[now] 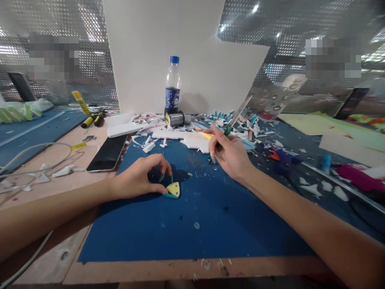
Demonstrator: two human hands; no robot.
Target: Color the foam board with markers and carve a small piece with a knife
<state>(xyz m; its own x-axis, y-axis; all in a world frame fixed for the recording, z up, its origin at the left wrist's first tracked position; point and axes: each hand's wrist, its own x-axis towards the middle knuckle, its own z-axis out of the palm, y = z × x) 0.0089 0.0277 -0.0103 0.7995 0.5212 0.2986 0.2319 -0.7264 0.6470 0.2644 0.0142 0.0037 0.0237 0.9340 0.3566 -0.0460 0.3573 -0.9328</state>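
Note:
My left hand (147,176) is low over the blue mat (198,224), its thumb and fingertips closed around a small yellow wedge-shaped piece with dark spots (173,189). That piece is at the mat's surface; whether it is lifted cannot be told. Further right, my right hand (231,154) is raised, fingers wrapped round a long tool with a metal blade and dark green handle (240,113). The blade points up and away; the fingers hide most of the handle, so its exact kind is unclear. Behind the fingers lies a white foam piece (195,141).
A drink bottle (173,90) and a wire spool (176,119) stand at the back among white and blue scraps (222,120). A black phone (108,154) lies left. To the right are a dark blue glue gun (284,157) and paper sheets (345,138).

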